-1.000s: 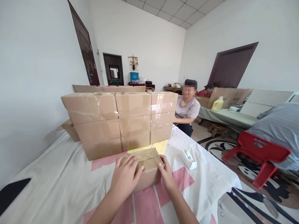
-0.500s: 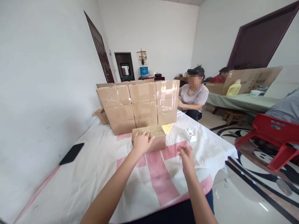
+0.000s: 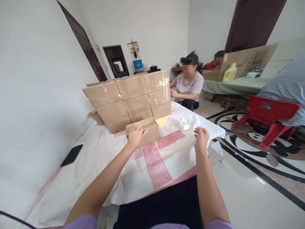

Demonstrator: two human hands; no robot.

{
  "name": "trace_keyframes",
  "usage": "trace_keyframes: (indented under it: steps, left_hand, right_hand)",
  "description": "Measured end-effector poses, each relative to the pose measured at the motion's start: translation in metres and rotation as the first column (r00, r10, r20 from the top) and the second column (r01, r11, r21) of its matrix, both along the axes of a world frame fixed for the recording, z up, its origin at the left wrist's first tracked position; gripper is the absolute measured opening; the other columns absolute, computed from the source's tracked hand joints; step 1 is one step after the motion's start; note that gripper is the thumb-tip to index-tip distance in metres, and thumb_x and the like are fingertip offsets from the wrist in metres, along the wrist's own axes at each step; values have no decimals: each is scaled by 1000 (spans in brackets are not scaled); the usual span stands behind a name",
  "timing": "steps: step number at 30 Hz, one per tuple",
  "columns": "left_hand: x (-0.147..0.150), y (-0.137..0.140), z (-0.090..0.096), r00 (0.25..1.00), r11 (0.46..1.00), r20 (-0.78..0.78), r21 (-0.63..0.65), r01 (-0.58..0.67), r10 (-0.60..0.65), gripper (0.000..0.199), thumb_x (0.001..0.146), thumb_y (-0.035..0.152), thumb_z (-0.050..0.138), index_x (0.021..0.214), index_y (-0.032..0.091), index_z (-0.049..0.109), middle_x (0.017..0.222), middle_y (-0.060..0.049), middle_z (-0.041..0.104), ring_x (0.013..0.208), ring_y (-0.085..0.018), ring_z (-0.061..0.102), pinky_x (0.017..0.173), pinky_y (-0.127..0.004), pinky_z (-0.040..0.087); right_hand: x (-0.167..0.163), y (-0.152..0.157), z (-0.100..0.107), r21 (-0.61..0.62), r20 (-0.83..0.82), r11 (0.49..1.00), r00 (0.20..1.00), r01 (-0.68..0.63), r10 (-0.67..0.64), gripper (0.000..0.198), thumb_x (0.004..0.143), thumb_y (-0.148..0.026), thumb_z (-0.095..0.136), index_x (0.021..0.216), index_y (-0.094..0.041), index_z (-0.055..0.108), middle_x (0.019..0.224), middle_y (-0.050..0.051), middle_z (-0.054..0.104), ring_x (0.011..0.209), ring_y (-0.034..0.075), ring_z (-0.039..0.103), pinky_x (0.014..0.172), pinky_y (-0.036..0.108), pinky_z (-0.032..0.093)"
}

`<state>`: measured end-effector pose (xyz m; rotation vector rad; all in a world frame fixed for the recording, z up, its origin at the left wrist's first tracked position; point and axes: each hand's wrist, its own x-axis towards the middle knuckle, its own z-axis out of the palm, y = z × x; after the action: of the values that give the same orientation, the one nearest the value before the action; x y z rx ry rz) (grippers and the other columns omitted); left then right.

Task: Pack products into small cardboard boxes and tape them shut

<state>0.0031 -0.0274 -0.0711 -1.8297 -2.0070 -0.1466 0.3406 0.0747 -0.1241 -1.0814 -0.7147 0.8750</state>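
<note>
Fingers of left hand (image 3: 135, 137) lie loosely, ungripping, over lone carton (image 3: 152, 133), probably steadying it; carton sits on bench (image 3: 107, 181), near side of carton stack (image 3: 135, 100). Right hand (image 3: 202, 138) half-curled, right of white dispenser (image 3: 183, 124); whether grasping anything, cannot tell.

We are in what looks like a household room set up as a small workroom: a panelled door (image 3: 83, 39), a hanging scroll (image 3: 133, 50), a wooden stool (image 3: 230, 101) and patterned floor (image 3: 257, 138) suggest a home to us, while taped cardboard boxes (image 3: 135, 92) stacked on a cloth-covered table (image 3: 183, 154) and people (image 3: 286, 87) around a second table (image 3: 240, 82) show work.
</note>
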Motion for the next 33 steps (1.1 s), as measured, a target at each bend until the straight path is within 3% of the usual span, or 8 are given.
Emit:
trace_keyframes:
  steps: [8, 15, 22, 25, 26, 28, 31, 33]
  left_hand:
    - [2, 2, -11, 999, 999, 22, 23, -32, 32, 59, 105, 52, 26, 147, 16, 46, 127, -17, 67, 113, -33, 63, 99, -41, 41]
    - [6, -3, -13, 994, 997, 103, 67, -27, 20, 54, 103, 49, 34, 138, 15, 54, 125, -18, 69, 114, -34, 62, 102, -44, 40]
    - [58, -30, 8, 989, 961, 145, 269, -61, 22, 57, 99, 37, 44, 149, 11, 44, 142, -23, 57, 139, -38, 43, 120, -61, 13]
    - [109, -72, -18, 952, 969, 295, 247, 8, -83, 49, 98, 36, 44, 144, 18, 51, 142, -18, 58, 134, -37, 48, 115, -58, 30]
    - [124, -89, -35, 917, 980, 355, 144, 136, -179, 43, 98, 33, 43, 137, 21, 58, 133, -16, 64, 124, -33, 57, 108, -50, 41]
    - [145, -120, -74, 806, 914, 508, -83, 398, -305, 35, 96, 34, 48, 123, 26, 67, 117, -10, 71, 107, -28, 66, 96, -40, 51]
    - [141, -149, -120, 749, 915, 648, -206, 346, -138, 37, 89, 29, 55, 123, 24, 69, 125, -8, 70, 115, -26, 65, 102, -36, 50]
    - [120, -154, -130, 754, 944, 656, -229, 236, -30, 43, 92, 27, 50, 131, 21, 65, 131, -10, 68, 121, -27, 63, 105, -38, 49]
  right_hand:
    - [-13, -9, -52, 34, 283, 999, 959, -6, -4, 23, 79, -40, 49, 83, -19, 58, 82, 5, 64, 79, 20, 59, 75, 32, 46]
    - [-27, -27, -65, 91, 699, 990, 715, -108, 14, 19, 81, -35, 52, 79, -20, 63, 79, 7, 66, 81, 23, 56, 79, 35, 39]
    - [-28, -37, -69, 135, 812, 991, 576, -21, -98, 21, 87, -29, 46, 78, -19, 62, 77, 8, 67, 85, 25, 54, 82, 37, 35]
    - [-27, -40, -72, 146, 825, 989, 555, -31, -105, 22, 87, -30, 46, 77, -19, 63, 76, 8, 67, 84, 25, 55, 83, 37, 35]
    - [-26, -41, -73, 148, 828, 988, 551, -34, -105, 23, 87, -31, 46, 77, -19, 63, 76, 8, 68, 84, 26, 55, 83, 38, 35]
    - [-26, -42, -74, 148, 831, 988, 546, -40, -102, 24, 87, -31, 45, 77, -19, 63, 78, 10, 69, 85, 26, 55, 85, 39, 35]
    - [-28, -40, -70, 140, 831, 989, 549, -41, -94, 25, 85, -32, 44, 79, -18, 64, 81, 12, 70, 89, 29, 55, 87, 41, 36]
    - [-28, -42, -63, 136, 828, 990, 552, -36, -94, 25, 84, -33, 45, 80, -18, 64, 87, 15, 71, 95, 31, 54, 89, 42, 36]
